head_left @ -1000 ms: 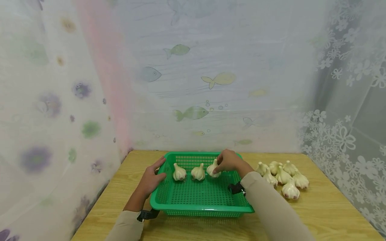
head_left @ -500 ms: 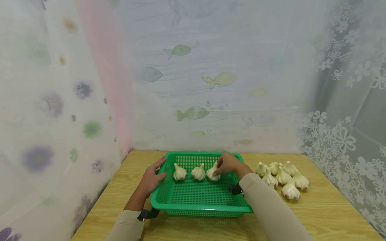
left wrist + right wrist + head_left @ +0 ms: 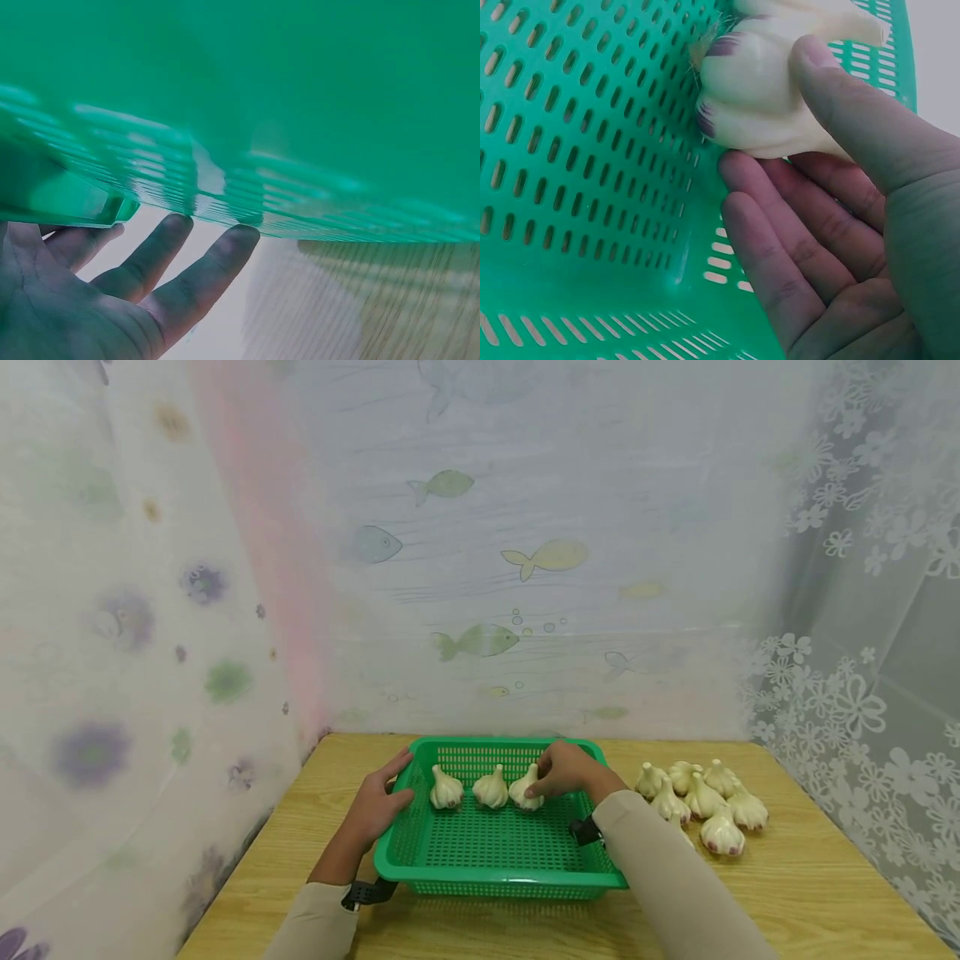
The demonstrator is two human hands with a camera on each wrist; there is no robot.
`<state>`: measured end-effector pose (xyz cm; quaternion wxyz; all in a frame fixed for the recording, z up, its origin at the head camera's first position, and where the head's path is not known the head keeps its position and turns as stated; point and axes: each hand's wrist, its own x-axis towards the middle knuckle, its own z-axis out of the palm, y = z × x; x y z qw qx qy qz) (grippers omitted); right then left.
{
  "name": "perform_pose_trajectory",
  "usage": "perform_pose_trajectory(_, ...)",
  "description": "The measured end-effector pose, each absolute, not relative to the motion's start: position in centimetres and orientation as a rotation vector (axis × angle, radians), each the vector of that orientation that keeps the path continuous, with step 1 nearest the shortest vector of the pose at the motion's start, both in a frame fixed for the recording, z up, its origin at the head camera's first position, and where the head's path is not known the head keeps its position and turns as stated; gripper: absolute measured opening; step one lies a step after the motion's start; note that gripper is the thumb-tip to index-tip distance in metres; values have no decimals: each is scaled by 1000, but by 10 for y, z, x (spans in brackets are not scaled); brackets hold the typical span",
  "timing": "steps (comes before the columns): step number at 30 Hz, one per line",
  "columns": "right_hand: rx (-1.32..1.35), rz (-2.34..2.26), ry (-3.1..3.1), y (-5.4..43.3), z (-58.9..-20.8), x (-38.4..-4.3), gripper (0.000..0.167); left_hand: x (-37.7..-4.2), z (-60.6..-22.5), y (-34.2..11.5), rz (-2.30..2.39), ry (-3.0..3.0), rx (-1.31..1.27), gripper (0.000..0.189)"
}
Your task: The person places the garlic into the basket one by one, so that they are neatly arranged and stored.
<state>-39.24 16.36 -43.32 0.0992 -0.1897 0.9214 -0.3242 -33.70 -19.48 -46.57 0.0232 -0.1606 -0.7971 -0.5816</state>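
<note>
Head: right fingers (image 3: 542, 787) pinch garlic bulb (image 3: 522, 795), axis near-upright, stem up; left fingers (image 3: 393, 767) spread.

Green basket (image 3: 502, 878) on wood-grain table (image 3: 817, 893). Inside, three garlic bulbs (image 3: 491, 790) in a row towards the far side, stems up; right hand (image 3: 570, 770) pinches the rightmost bulb (image 3: 524, 793). Left hand (image 3: 377, 806) rests at the basket's left rim. Clustered garlic (image 3: 703, 797) right of basket. Backdrop (image 3: 637, 485) pale (fish-printed).
</note>
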Motion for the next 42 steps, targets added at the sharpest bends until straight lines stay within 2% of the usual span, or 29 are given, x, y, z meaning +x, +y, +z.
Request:
perform_pose_trajectory(37,-490,-912,2719,161,-430,-390,25,-339,-467,-194,-1789,-2466,-496,71)
perform_pose_trajectory(42,-446,-944,2721,163,-429,-392,32,-338,-467,-195,-1783,-2470,-496,71)
